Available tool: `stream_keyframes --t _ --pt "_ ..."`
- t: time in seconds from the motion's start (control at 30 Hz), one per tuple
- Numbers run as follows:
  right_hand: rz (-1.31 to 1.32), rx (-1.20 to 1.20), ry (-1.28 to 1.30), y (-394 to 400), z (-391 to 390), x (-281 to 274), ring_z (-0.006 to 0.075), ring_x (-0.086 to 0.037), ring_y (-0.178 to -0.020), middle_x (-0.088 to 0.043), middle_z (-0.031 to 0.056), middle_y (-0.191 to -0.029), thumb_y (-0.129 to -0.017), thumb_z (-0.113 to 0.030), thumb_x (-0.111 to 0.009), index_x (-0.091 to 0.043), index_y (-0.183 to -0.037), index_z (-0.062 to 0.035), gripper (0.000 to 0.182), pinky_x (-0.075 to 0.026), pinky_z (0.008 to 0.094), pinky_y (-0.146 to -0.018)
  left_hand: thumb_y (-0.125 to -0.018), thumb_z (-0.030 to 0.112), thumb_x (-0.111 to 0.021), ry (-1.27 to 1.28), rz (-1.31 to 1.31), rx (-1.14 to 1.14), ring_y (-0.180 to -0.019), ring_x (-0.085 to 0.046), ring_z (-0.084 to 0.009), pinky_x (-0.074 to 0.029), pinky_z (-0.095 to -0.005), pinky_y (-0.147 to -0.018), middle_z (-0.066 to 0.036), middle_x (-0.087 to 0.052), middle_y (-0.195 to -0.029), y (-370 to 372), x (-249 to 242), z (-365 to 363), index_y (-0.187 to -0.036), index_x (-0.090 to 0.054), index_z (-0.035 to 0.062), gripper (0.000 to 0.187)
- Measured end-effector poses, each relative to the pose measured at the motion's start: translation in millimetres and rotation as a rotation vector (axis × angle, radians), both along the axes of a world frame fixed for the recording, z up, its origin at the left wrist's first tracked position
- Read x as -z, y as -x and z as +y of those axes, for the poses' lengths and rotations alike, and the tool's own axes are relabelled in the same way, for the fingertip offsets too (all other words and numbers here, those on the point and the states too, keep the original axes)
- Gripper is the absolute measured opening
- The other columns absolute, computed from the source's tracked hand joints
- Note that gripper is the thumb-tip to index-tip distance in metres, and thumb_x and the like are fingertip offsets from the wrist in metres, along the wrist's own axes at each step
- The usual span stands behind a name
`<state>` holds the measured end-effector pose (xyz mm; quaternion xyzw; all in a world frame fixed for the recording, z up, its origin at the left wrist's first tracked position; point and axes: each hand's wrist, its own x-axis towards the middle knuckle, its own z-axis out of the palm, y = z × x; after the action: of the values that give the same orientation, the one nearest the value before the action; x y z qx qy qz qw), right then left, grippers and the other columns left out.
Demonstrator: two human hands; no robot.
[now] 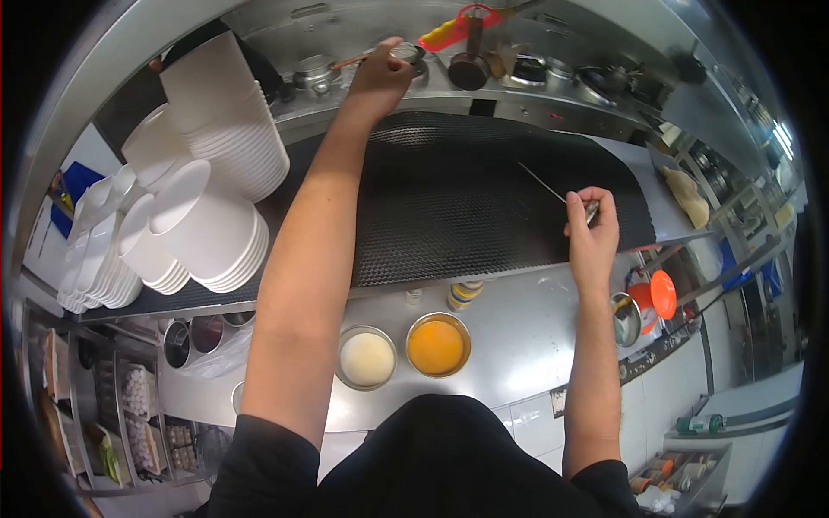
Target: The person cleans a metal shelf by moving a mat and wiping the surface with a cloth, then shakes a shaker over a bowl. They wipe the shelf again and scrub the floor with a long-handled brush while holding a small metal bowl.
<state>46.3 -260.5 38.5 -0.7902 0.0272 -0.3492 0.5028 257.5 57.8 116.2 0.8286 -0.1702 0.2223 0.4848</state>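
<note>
My left hand (380,82) reaches across the black textured mat (466,198) toward the far counter. Its fingers are closed around what looks like a wooden-handled utensil (350,61); the hand hides part of it. A round dish or strainer (406,53) shows just beyond the fingers. Over the mat's right part, my right hand (594,220) grips a thin metal utensil (542,182), its narrow shaft pointing up and left. On the steel counter below sit a metal bowl of pale yellow contents (367,358) and a metal bowl of orange liquid (438,345).
Tall stacks of white tubs (211,224) stand on the shelf's left side. A pan (469,71) and several pots line the back counter. A red-and-yellow object (458,30) hangs above. A cloth (686,197) lies at the right end, an orange lid (663,295) lower right.
</note>
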Motion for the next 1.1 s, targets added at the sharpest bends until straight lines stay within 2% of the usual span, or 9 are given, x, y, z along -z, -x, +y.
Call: stream_keyframes --t 0.1,0.2,0.33,0.47,0.63,0.83,0.93,0.97,1.1 --pt "0.002 0.028 0.066 -2.0 -2.9 3.3 0.0104 -0.059 -0.079 -0.064 0.0026 -0.084 -0.1 -0.019 -0.075 -0.064 -0.102 -0.0038 0.019 -0.048 0.0281 -0.074 -0.098 0.036 -0.067 -0.395 0.292 0.1 -0.108 -0.071 -0.0228 -0.054 -0.0381 -0.097 -0.011 -0.073 -0.124 40.2 -42.5 18.3 -0.153 -0.054 0.0082 0.064" --pt "-0.01 0.024 0.063 -0.5 -2.8 2.3 0.011 -0.059 -0.081 -0.064 0.002 -0.085 -0.101 -0.019 -0.074 -0.064 -0.104 -0.0036 0.018 -0.048 0.0283 -0.077 -0.1 0.037 -0.067 -0.666 0.214 -0.083 -0.107 -0.071 -0.0255 -0.054 -0.0383 -0.096 -0.014 -0.073 -0.124 95.6 -52.5 32.1 -0.153 -0.055 0.0089 0.061" --pt "0.057 -0.002 0.034 2.4 0.8 -7.6 0.0073 -0.056 -0.071 -0.062 -0.0001 -0.084 -0.102 -0.02 -0.073 -0.064 -0.104 -0.0049 0.018 -0.045 0.0253 -0.065 -0.104 0.021 -0.062 -0.315 0.085 -0.227 -0.106 -0.071 -0.0264 -0.055 -0.0361 -0.093 -0.016 -0.073 -0.126 189.6 -19.3 38.1 -0.15 -0.058 0.0082 0.048" --pt "0.079 -0.149 -0.16 -5.3 -11.2 -7.2 0.0049 -0.054 -0.064 -0.06 -0.0023 -0.084 -0.103 -0.021 -0.072 -0.064 -0.105 -0.0068 0.017 -0.042 0.0234 -0.057 -0.096 0.001 -0.066 -0.147 -0.031 -0.169 -0.103 -0.07 -0.0231 -0.055 -0.0359 -0.09 -0.016 -0.071 -0.121 241.9 39.8 37.1 -0.149 -0.058 0.0055 0.053" --pt "0.202 -0.306 -0.24 0.1 -27.6 -17.1 0.0069 -0.057 -0.068 -0.061 -0.0018 -0.088 -0.102 -0.023 -0.073 -0.065 -0.108 -0.0064 0.02 -0.045 0.0235 -0.062 -0.085 -0.004 -0.072 -0.266 -0.137 -0.178 -0.11 -0.067 -0.0275 -0.055 -0.0378 -0.099 -0.017 -0.067 -0.128 257.8 62.7 22.7 -0.149 -0.057 0.0047 0.066" --pt "0.298 -0.414 -0.102 -3.2 -28.4 -37.4 0.0085 -0.059 -0.07 -0.062 0.0003 -0.092 -0.102 -0.023 -0.072 -0.064 -0.118 -0.0034 0.027 -0.049 0.0246 -0.066 -0.086 0.0 -0.073 -0.429 -0.063 -0.209 -0.114 -0.067 -0.0325 -0.053 -0.0429 -0.102 -0.018 -0.066 -0.132 253.2 60.9 18.6 -0.15 -0.055 0.0037 0.067" --pt "0.282 -0.46 -0.226 -27.9 -25.3 -48.2 0.0103 -0.061 -0.076 -0.063 0.0031 -0.099 -0.103 -0.026 -0.07 -0.064 -0.123 -0.0015 0.032 -0.054 0.0277 -0.07 -0.087 0.006 -0.074 -0.494 -0.064 -0.236 -0.117 -0.066 -0.0362 -0.051 -0.0462 -0.104 -0.02 -0.066 -0.132 251.3 61.0 16.6 -0.152 -0.052 0.0029 0.069" --pt "0.277 -0.488 -0.286 -37.9 -22.7 -51.5 0.0139 -0.063 -0.091 -0.063 0.0067 -0.111 -0.105 -0.028 -0.068 -0.06 -0.133 -0.0002 0.04 -0.059 0.0319 -0.077 -0.087 0.007 -0.074 -0.496 -0.051 -0.245 -0.118 -0.066 -0.036 -0.051 -0.0462 -0.104 -0.02 -0.066 -0.132 251.6 60.3 16.4 -0.152 -0.052 0.003 0.069" --pt "0.451 -0.553 -0.41 -86.2 -24.6 -49.2 0.0201 -0.064 -0.11 -0.055 0.0124 -0.145 -0.109 -0.03 -0.062 -0.049 -0.15 -0.0052 0.05 -0.059 0.0373 -0.088 -0.086 0.008 -0.075 -0.511 -0.047 -0.254 -0.119 -0.066 -0.0359 -0.05 -0.0464 -0.105 -0.021 -0.067 -0.13 252.6 61.4 19.0 -0.153 -0.051 0.0033 0.071"
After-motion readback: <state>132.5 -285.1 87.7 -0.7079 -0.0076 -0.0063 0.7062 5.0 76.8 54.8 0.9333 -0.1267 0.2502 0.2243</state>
